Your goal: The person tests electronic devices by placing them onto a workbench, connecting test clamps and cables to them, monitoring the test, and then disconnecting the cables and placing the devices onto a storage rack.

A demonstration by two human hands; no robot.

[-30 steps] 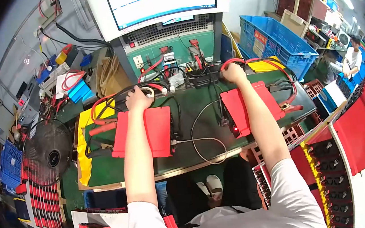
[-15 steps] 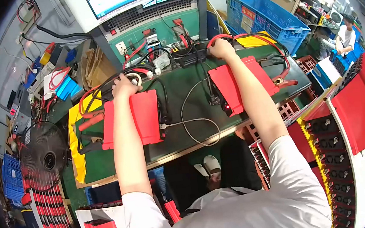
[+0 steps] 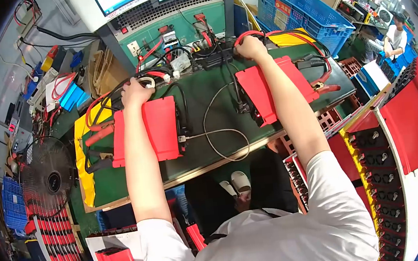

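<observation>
Two red-cased boxes lie on the green bench. My left arm passes over the left red box [image 3: 160, 128], and my left hand [image 3: 135, 92] is closed among the cables past its far edge. A pale ring [image 3: 147, 82] is beside its fingers; what they grip is hidden. Past the far edge of the right red box [image 3: 285, 78], my right hand [image 3: 252, 48] is closed at a red cable [image 3: 244, 34] that arcs over its fingers. A grey cable [image 3: 206, 125] plugs into the left box's side. Red clamps [image 3: 100, 135] lie left of that box, and another red clamp [image 3: 325, 88] is right of the other.
A test cabinet [image 3: 182, 28] with a screen stands behind the bench [image 3: 202, 157]. A blue crate [image 3: 304, 16] is at the back right. A fan [image 3: 52, 179] stands left. Racked red units [image 3: 408, 118] are close on my right. Another person [image 3: 394, 39] sits farther off.
The view has shifted slightly, so the bench and boxes appear a little higher and farther left. Both hands stay at the same places behind the boxes.
</observation>
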